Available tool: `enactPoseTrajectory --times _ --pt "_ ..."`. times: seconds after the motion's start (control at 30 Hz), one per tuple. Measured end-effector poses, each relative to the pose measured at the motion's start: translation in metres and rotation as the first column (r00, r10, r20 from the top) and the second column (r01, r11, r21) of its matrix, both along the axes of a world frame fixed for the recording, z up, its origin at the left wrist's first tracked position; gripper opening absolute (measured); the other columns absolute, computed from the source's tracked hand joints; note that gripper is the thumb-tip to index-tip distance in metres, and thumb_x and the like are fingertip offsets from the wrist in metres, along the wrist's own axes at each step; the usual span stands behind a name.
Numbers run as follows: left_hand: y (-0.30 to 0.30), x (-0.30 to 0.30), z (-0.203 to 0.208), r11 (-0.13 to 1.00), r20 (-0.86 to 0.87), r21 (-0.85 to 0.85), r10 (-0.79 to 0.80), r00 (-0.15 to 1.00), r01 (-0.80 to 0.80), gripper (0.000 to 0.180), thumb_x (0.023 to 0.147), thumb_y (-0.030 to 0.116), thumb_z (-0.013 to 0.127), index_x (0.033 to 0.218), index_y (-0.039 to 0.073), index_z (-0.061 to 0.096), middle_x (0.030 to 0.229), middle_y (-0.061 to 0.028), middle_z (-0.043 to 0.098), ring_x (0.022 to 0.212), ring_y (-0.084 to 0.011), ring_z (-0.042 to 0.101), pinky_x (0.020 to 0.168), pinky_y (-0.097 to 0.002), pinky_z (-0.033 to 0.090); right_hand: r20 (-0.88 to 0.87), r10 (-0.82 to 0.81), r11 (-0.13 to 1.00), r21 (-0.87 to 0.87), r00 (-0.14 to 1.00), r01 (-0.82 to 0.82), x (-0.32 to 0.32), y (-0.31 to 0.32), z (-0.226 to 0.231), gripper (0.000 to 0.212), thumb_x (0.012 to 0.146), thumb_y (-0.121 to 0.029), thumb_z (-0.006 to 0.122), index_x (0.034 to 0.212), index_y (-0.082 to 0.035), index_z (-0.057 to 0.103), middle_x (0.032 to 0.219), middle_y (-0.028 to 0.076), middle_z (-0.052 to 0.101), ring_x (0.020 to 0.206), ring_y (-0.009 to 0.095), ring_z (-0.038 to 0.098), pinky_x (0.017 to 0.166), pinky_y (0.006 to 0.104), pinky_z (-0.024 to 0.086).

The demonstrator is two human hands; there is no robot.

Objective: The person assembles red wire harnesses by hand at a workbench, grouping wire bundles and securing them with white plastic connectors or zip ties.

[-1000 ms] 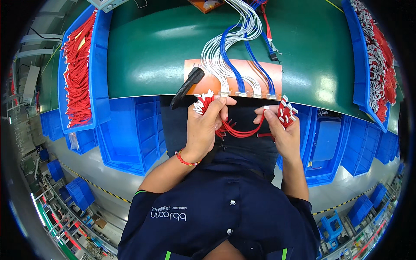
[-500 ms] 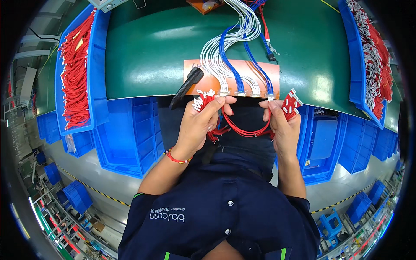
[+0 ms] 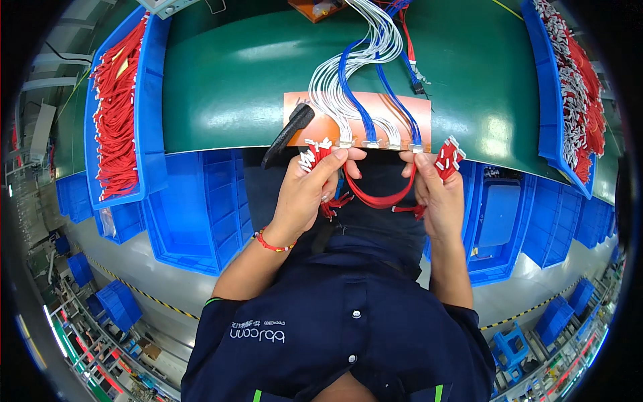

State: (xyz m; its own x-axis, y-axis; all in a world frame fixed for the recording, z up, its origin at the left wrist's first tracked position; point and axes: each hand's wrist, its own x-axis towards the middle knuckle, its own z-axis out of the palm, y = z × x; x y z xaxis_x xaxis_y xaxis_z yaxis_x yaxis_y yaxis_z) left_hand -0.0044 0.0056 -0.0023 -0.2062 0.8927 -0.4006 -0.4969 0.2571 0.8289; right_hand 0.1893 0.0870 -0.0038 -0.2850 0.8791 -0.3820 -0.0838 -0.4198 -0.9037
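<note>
My left hand (image 3: 309,191) is closed around a bundle of red cables whose white end connectors (image 3: 315,153) fan out above the fist. My right hand (image 3: 437,194) grips another cluster of red cables with white connectors (image 3: 450,155). Between the hands a red cable (image 3: 378,201) sags in a U. Both thumbs and forefingers are at the edge of an orange board (image 3: 408,114), by connectors fixed there. White wires (image 3: 328,87) and blue wires (image 3: 355,90) run from these connectors. My fingers hide whether the red cable's ends are seated in them.
A black strip-like object (image 3: 288,134) lies across the board's left side. Blue bins of red cables stand left (image 3: 144,100) and right (image 3: 552,100) on the green worktop (image 3: 228,80). Below its edge sit more blue crates (image 3: 184,214). An instrument corner (image 3: 164,5) shows at top left.
The red cable loop between my hands has drawn together and shifted slightly. Both hands stay at the board's edge, almost in the same place.
</note>
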Motion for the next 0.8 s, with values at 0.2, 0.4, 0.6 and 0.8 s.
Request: enactPoseTrajectory --times 0.2,0.4,0.6,0.8 --pt "-0.005 -0.001 0.006 1.0 0.048 -0.003 -0.024 0.999 0.024 0.032 0.101 0.022 0.047 0.109 -0.003 0.065 0.075 -0.0042 0.064 0.048 -0.0008 0.035 0.045 -0.0171 0.028 0.25 0.074 0.976 0.18 0.965 -0.121 0.031 0.002 0.003 0.029 0.1 -0.021 0.053 0.101 0.002 0.071 0.062 -0.01 0.043 0.056 0.0 0.03 0.05 0.0212 0.019" --pt "0.004 0.007 0.005 0.998 0.034 -0.01 -0.07 0.997 0.07 0.034 0.101 0.025 0.047 0.105 -0.004 0.065 0.075 -0.0055 0.062 0.05 -0.0023 0.037 0.045 -0.0183 0.029 0.239 0.117 0.95 0.256 0.964 -0.179 0.007 -0.002 -0.001 0.03 0.099 -0.024 0.056 0.101 0.003 0.07 0.059 -0.012 0.037 0.052 -0.002 0.028 0.047 0.0202 0.018" --pt "0.003 0.007 -0.001 0.999 0.06 -0.013 -0.042 0.997 0.043 0.035 0.101 0.027 0.049 0.09 -0.001 0.067 0.061 -0.0004 0.056 0.049 -0.0014 0.036 0.046 -0.0188 0.028 0.059 0.185 0.979 0.081 0.981 -0.189 0.007 0.009 0.002 0.026 0.095 -0.022 0.061 0.093 0.001 0.073 0.055 -0.011 0.043 0.05 0.0 0.03 0.047 0.0221 0.019" --pt "-0.008 0.018 0.015 0.974 -0.011 0.099 -0.204 0.979 0.204 0.033 0.101 0.025 0.05 0.102 -0.003 0.068 0.066 -0.0011 0.057 0.062 -0.0042 0.047 0.057 -0.0186 0.036 -0.051 0.403 0.915 0.0 0.914 -0.404 0.033 0.006 0.013 0.019 0.093 -0.015 0.061 0.096 0.002 0.071 0.069 -0.003 0.059 0.056 0.001 0.04 0.05 0.0192 0.029"
